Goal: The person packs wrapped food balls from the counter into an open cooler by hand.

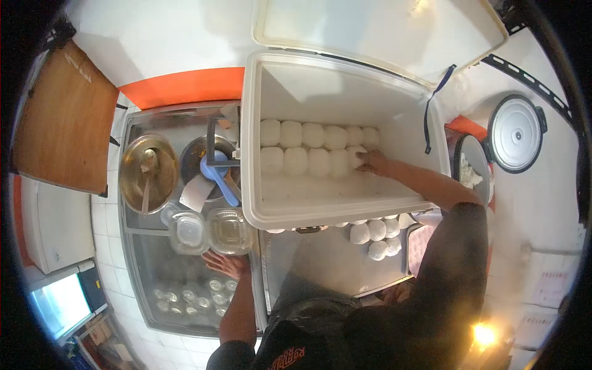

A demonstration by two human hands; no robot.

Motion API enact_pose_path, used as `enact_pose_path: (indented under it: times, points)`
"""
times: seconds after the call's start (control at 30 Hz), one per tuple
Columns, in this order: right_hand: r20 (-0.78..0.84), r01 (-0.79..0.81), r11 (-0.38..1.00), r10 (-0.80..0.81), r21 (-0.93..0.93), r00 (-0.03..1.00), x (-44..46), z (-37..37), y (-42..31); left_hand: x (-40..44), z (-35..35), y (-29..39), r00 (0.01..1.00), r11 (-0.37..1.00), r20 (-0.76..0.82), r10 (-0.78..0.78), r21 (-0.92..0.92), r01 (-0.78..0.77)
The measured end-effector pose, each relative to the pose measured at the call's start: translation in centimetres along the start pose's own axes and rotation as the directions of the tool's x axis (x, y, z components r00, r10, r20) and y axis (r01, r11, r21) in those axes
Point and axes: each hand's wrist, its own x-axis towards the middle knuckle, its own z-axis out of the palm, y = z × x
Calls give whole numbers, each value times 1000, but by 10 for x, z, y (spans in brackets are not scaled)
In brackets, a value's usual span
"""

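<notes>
A large white cooler box [345, 217] stands with its lid raised, two rows of round white dough balls [296, 161] lined up inside. My right hand [372, 163] reaches into the box, its fingers closed at the last ball of the nearer row; how firmly they grip it is hard to see. Flat on the glass counter top [185, 271], my left hand [228, 264] rests with fingers spread, just below the clear plastic containers [228, 231]. More white balls [377, 230] sit on the metal surface in front of the box.
Left of the box are a metal bowl with a ladle [148, 176], a blue scoop [216, 176] and another bowl behind it. At the right stand a pot of white stuff [472, 172] and a round lid [517, 134]. A pink tray [420, 246] lies near my right arm.
</notes>
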Motion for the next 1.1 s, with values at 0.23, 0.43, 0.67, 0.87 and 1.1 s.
enact_pose_path:
  times: [0.23, 0.43, 0.67, 0.87, 1.1]
  points:
    - [225, 225, 851, -130, -475, 966, 9, -18, 22, 0, 0, 1, 993, 997, 109, -55, 51, 50]
    - [625, -818, 286, 536, 499, 568, -26, 13, -51, 1, -5, 0, 970, 993, 209, -121, 40, 116]
    - [682, -431, 882, 195, 193, 705, -30, 23, -79, -1, 0, -4, 990, 998, 131, -56, 49, 50]
    - [345, 233, 968, -252, 96, 904, -112, -58, -174, -7, 26, -26, 994, 999, 111, -12, 49, 7]
    - [-825, 931, 65, -446, 359, 348, -294, 9, -89, -4, 15, -9, 989, 996, 135, -61, 79, 51]
